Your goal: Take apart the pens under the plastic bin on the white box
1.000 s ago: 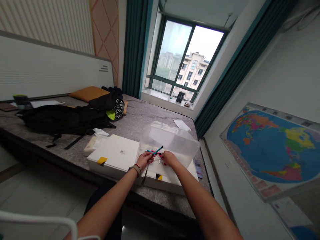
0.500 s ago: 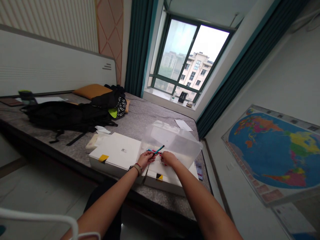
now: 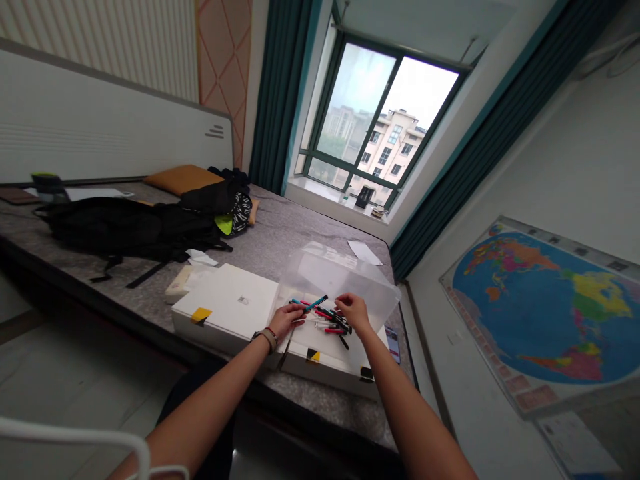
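Note:
My left hand (image 3: 286, 320) is closed around a blue pen with a dark end (image 3: 318, 303), which points up and to the right; other pen ends show beside it. To the right of it, several black, red and white pens (image 3: 334, 328) lie in a loose pile on a white box (image 3: 305, 340). At the pile's far right edge is my right hand (image 3: 353, 309), its thumb and fingertips drawn together; whatever may be between them is too small to make out. Behind both hands a clear plastic bin (image 3: 350, 270) lies tipped on its side.
A second white box (image 3: 235, 293) stands on the left, against the first. Farther left on the grey mattress (image 3: 280, 223) are a black backpack (image 3: 130, 223) and a tissue pack (image 3: 180, 283). A phone (image 3: 393, 343) lies by the right edge, a paper sheet (image 3: 365, 253) behind the bin.
My right hand has risen and moved to the right off the pens, so the pile is now uncovered. The left hand keeps its hold on the blue pen. The view has shifted slightly.

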Demonstrator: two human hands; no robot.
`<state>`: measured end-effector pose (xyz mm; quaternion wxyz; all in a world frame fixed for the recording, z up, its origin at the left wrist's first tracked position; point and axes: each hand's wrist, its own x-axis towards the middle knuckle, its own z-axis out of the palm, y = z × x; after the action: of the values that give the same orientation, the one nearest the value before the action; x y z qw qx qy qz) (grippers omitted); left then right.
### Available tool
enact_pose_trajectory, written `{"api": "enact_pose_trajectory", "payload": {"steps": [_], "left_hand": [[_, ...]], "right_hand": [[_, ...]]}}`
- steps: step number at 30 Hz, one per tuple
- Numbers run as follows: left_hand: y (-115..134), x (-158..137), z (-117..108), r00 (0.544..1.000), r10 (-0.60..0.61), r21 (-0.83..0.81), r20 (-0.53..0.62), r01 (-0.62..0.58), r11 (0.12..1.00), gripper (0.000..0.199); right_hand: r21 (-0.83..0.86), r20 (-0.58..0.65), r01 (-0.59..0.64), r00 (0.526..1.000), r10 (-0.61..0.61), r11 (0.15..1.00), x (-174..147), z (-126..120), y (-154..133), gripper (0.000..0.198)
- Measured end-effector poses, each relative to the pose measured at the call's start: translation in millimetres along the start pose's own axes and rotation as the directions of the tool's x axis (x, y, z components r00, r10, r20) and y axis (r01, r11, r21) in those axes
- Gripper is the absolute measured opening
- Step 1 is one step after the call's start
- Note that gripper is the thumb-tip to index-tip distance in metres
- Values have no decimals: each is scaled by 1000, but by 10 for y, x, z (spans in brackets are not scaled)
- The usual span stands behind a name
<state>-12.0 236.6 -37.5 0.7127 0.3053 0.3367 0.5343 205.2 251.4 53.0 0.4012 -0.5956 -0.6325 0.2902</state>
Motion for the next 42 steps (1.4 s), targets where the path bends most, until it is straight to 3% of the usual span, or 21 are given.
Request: {"api": "enact_pose_trajectory", "payload": {"steps": [2, 4, 10, 16, 29, 34, 38, 42], "left_hand": [[-4, -5, -9, 1000, -4, -10, 17, 4, 1000, 25], [-2, -14, -15, 999, 0, -13, 34, 0, 1000, 26], [47, -67, 3, 999, 19, -12, 48, -19, 1000, 22], [84, -98, 10, 997, 14, -44, 73, -11, 999, 19], [22, -72, -10, 994, 41, 21, 103, -43, 999, 24], [-1, -26, -21, 987, 57, 160, 152, -82, 984, 31], [38, -38, 26, 955, 139, 425, 263, -244, 871, 32], [178, -144, 106, 890, 254, 669, 379, -453, 590, 28]], "right_hand": [[168, 8, -26, 1000, 25, 986, -46, -50, -47, 26], [205, 39, 3, 999, -11, 979, -96, -92, -97, 27], [-10, 99, 236, 967, -234, 972, -220, -154, -293, 21], [-127, 143, 339, 936, -321, 932, -298, -115, -488, 17], [-224, 201, 397, 913, -356, 890, -241, -168, -458, 15], [-121, 103, 233, 970, -222, 965, -209, -115, -264, 16], [-11, 63, 106, 992, -105, 994, -255, -37, -110, 24], [2, 3, 113, 994, -113, 994, -352, 8, -31, 23]]}}
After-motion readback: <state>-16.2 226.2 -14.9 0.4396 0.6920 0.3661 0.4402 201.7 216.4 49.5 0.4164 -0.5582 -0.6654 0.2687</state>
